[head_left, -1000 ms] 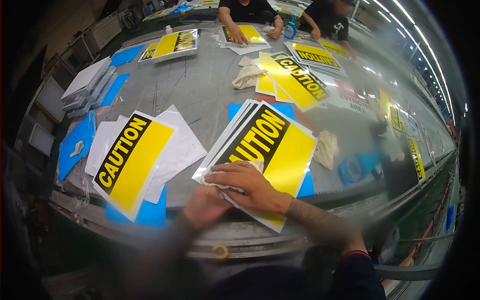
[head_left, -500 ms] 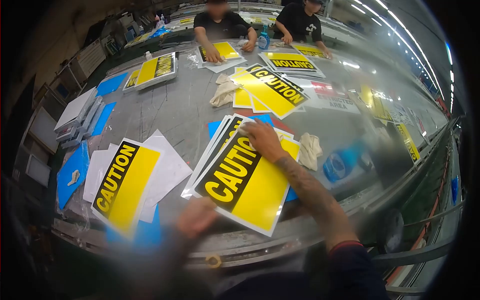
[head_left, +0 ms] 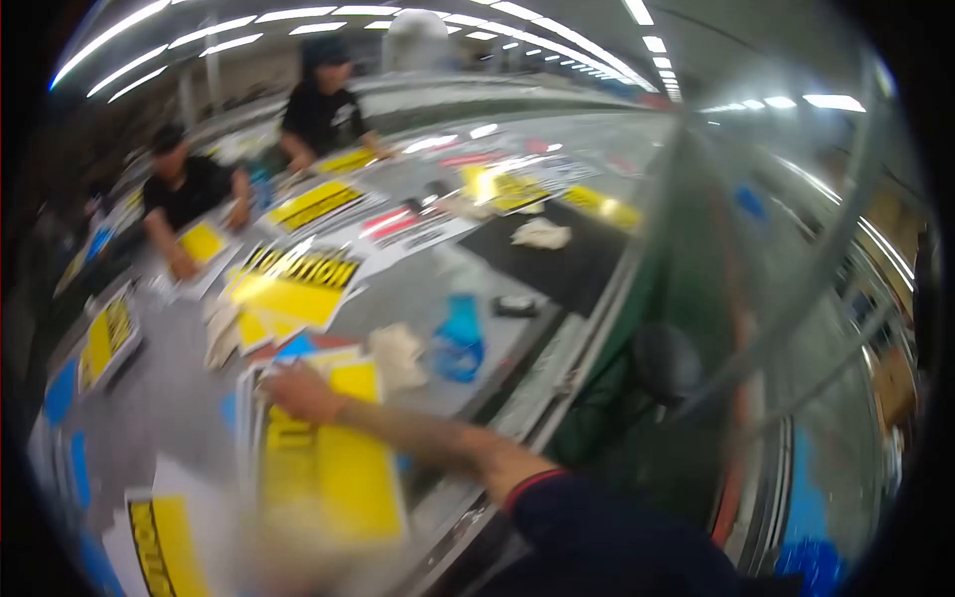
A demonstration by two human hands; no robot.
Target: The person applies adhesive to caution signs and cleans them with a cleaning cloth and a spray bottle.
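Caution sign (head_left: 333, 468) seemingly lies under right hand (head_left: 298, 393).

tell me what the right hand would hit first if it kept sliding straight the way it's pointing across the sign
The right hand lies on the yellow and black caution sign, pointing up-left. Going straight on, it would probably pass the sign's far edge and meet the crumpled cream cloth first, though the blurred picture leaves depth unclear.

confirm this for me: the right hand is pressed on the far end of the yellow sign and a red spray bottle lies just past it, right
Not quite: in the head view the spray bottle is blue, not red. The right hand does rest on the far end of the yellow sign.
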